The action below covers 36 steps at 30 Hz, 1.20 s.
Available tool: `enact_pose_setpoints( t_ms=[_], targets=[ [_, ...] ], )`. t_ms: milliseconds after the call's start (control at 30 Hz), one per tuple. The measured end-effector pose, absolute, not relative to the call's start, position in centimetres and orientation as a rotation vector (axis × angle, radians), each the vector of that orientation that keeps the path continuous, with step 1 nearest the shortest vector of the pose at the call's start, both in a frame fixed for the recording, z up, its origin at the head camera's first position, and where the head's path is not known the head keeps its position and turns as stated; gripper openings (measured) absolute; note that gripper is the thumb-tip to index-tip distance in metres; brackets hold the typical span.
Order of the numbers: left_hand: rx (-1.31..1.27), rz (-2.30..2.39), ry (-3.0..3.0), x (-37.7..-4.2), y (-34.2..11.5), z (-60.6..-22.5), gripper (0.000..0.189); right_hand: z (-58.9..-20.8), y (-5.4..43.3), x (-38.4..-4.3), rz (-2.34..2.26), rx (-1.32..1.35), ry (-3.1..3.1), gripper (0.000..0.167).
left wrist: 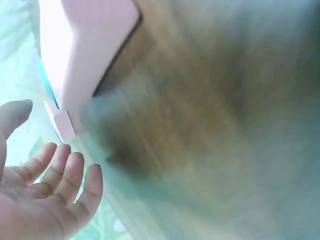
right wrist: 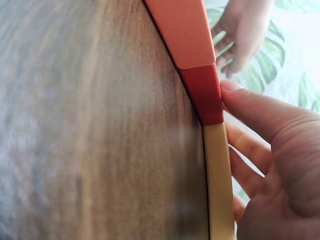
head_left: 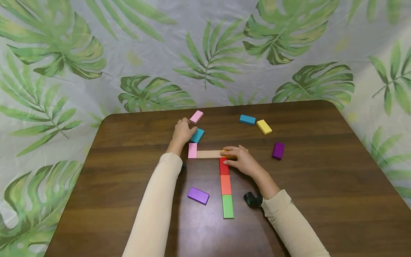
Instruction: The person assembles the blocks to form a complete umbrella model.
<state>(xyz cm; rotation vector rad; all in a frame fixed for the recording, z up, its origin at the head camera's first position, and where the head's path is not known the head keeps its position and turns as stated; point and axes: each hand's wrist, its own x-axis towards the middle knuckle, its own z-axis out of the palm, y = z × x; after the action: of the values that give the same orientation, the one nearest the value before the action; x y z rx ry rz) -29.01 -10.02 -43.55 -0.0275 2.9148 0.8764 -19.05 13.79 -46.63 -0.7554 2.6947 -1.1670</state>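
Observation:
My left hand [head_left: 183, 132] is beside the teal block [head_left: 197, 135], its thumb over that block's edge and its fingertips near the far pink block [head_left: 196, 117]. In the left wrist view the fingers are spread and loosely bent, with nothing between them. A nearer pink block [head_left: 192, 150] adjoins a long tan block [head_left: 208, 154]. My right hand [head_left: 242, 159] lies over a mostly hidden yellow block [right wrist: 218, 180], its thumb touching the red block [head_left: 224, 167]. Below the red one run an orange block [head_left: 226, 184] and a green block [head_left: 228, 206] in line.
A purple block [head_left: 198, 195] lies left of the green one. Further back on the brown table [head_left: 122, 157] are a blue block [head_left: 247, 119], a yellow block [head_left: 264, 127] and a dark purple block [head_left: 278, 150]. A leaf-print cloth [head_left: 212, 43] hangs behind.

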Motion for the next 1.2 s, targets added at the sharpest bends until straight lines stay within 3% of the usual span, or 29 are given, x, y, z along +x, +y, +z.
enact_pose_setpoints(
  t_ms=[267, 633, 933, 1200],
  targets=[
    [-0.036, 0.7, 2.967, -30.9, -9.7, -43.4, 0.038, -46.6, 13.8, -19.0, -1.153, -0.752, 2.698, 0.032],
    [-0.117, 0.47, 2.932, -32.4, -8.5, -43.9, 0.051, -46.8, 13.9, -18.9, -1.137, -0.749, 2.702, 0.033],
    [-0.195, 0.37, 2.955, -32.5, -8.4, -44.1, 0.039, -47.0, 13.6, -18.9, -1.148, -0.776, 2.7, 0.032],
    [-0.062, 0.427, 2.986, -32.2, -8.1, -43.2, 0.036, -47.1, 13.9, -19.1, -1.147, -0.786, 2.716, 0.032]
  ],
)
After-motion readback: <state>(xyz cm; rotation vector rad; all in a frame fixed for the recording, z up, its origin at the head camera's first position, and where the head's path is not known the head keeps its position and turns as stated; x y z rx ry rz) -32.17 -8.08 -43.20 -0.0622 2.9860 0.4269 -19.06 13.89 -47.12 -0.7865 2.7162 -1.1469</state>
